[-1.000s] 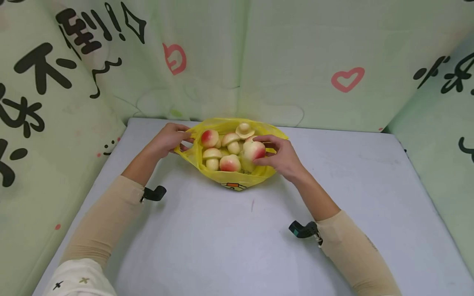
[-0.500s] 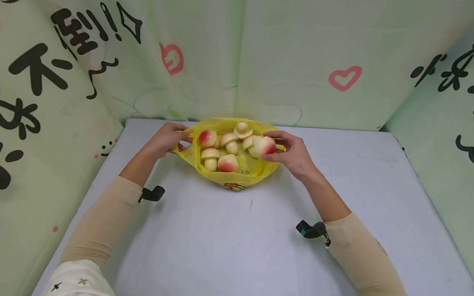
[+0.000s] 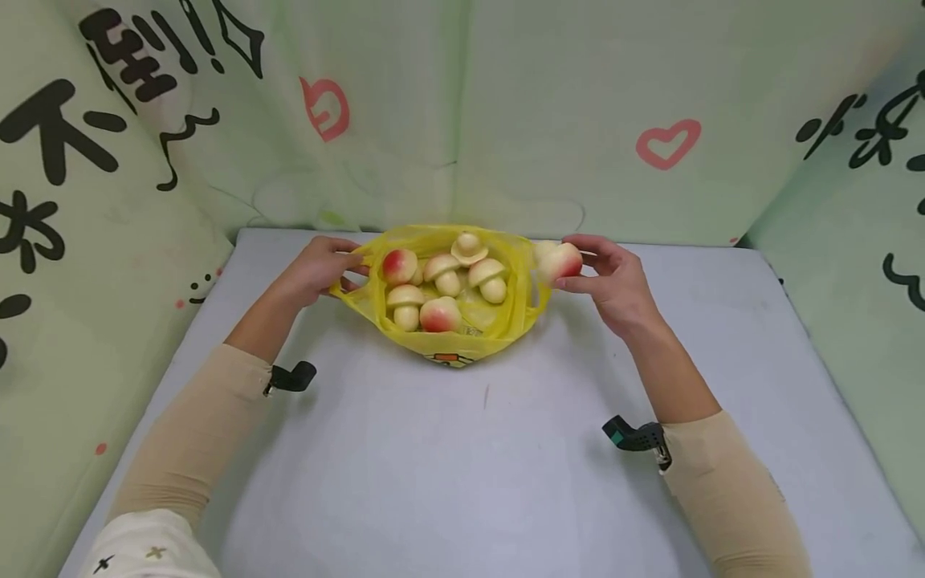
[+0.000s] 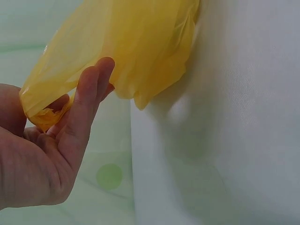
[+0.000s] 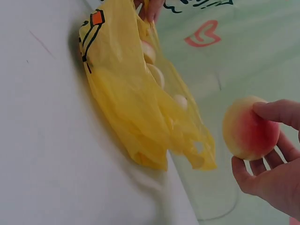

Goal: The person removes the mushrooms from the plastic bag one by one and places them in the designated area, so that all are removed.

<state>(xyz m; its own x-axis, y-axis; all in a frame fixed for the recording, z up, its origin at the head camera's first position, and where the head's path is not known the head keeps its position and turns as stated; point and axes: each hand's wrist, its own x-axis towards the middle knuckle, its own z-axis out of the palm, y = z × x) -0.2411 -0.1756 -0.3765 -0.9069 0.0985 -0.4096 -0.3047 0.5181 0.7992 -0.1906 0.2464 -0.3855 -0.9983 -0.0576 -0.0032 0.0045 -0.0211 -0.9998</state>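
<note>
A yellow plastic bag (image 3: 473,345) lies with its mouth wide on the table, several pale mushrooms (image 3: 441,273) inside, some with red-blushed caps. My left hand (image 3: 321,269) grips the bag's left handle; in the left wrist view the bunched plastic sits between thumb and curled fingers of that hand (image 4: 56,154). Just outside the bag's right edge, my right hand (image 3: 614,281) holds a mushroom (image 3: 562,262) by its red-blushed cap, pale stem towards the bag. The right wrist view shows thumb and fingertips around the round cap (image 5: 248,129), its stem hidden there.
The pale table (image 3: 470,482) extends in front of the bag and to both sides. A green printed curtain (image 3: 535,120) stands close behind the table's far edge and along both sides. Small black cameras (image 3: 292,377) are worn on the forearms.
My right hand has lifted a mushroom from the bag and moved right with it, past the rim. The left hand keeps its grip on the handle. The head view has shifted slightly.
</note>
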